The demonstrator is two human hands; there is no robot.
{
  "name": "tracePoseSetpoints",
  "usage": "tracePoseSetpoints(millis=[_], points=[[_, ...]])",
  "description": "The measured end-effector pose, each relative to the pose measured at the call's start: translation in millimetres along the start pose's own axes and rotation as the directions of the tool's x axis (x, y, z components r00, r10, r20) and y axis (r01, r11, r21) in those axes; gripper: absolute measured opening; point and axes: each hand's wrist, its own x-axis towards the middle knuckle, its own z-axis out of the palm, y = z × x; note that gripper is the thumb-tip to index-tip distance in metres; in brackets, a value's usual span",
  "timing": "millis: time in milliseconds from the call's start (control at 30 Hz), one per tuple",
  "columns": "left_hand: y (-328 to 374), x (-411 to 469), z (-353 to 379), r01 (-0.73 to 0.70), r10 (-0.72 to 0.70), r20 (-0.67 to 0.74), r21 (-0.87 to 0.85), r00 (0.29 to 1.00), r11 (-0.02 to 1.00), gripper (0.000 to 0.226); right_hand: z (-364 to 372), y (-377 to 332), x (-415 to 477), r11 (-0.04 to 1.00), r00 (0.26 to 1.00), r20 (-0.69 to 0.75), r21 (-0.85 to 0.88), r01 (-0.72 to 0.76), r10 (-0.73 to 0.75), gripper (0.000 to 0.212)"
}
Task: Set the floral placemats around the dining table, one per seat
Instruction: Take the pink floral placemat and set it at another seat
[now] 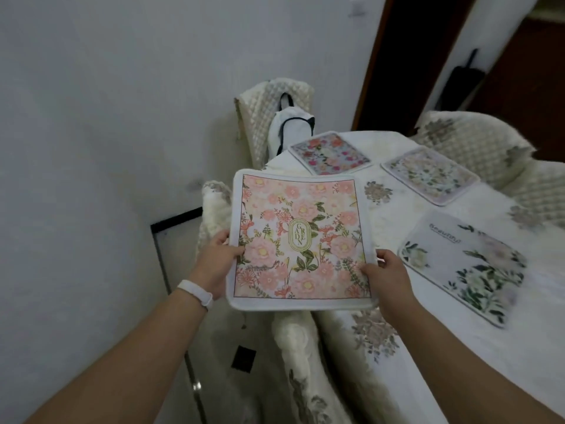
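Across the right side runs the table [434, 362], draped in a white cloth with faded flower motifs. Behind it on the left rises a plain pale wall [107, 102], and a dark doorway [406, 56] opens at the far end.

Padded chairs stand round the table: one far chair [263, 99] with a white bag [290, 127] resting on it, a right chair [477, 142] at the far right edge, and a near chair [293, 341] whose cream back shows just below the held mat.

Three mats already lie flat on the cloth, well apart from each other. A green mat [464, 267] with white flowers, dark leaves and the word "Beautiful" lies nearest on the right. A pale mat [431, 175] sits beyond it near the right chair. A red mat [328, 153] with red and pink blooms lies at the far end, before the chair with the bag.

A pink mat [298, 237], printed with pink peonies and a "GARDEN" oval at its centre, is held in the air over the table's left edge and the near chair, tilted toward the camera.

Gripping its left edge is the left hand [218, 264], thumb on top. Its wrist wears a white band [195, 293]. On the lower right corner the right hand [385, 280] is closed, thumb on the printed face.
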Motion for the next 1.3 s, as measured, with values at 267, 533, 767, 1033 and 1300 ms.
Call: tracePoseSetpoints(millis=[267,533,767,1033,1300], points=[[27.7,71.9,22.6,0.095,-0.099,0.233,0.031,0.967,0.995,0.034,-8.9,-17.8,5.0,0.998,0.978,-0.203,0.044,-0.048,0.056,0.023],[32.6,100.4,55.4,0.115,-0.161,0.309,0.163,0.937,0.98,0.036,-18.9,-5.9,-4.0,0.991,0.951,-0.296,0.121,-0.054,0.088,0.019],[30.6,102.8,64.0,0.094,-0.142,0.25,0.194,0.958,0.976,0.038,-24.8,-0.3,8.0,0.99,0.962,-0.263,0.131,-0.044,0.078,0.017],[47.2,150.5,66.2,0.05,-0.149,0.282,0.332,0.948,0.942,0.033,5.8,9.2,29.2,0.982,0.949,-0.268,0.134,-0.136,0.168,0.02],[80.0,270.0,70.0,0.001,-0.203,0.394,0.457,0.897,0.89,0.032,73.8,-4.3,91.0,0.94,0.883,-0.331,0.192,-0.281,0.331,0.02]])
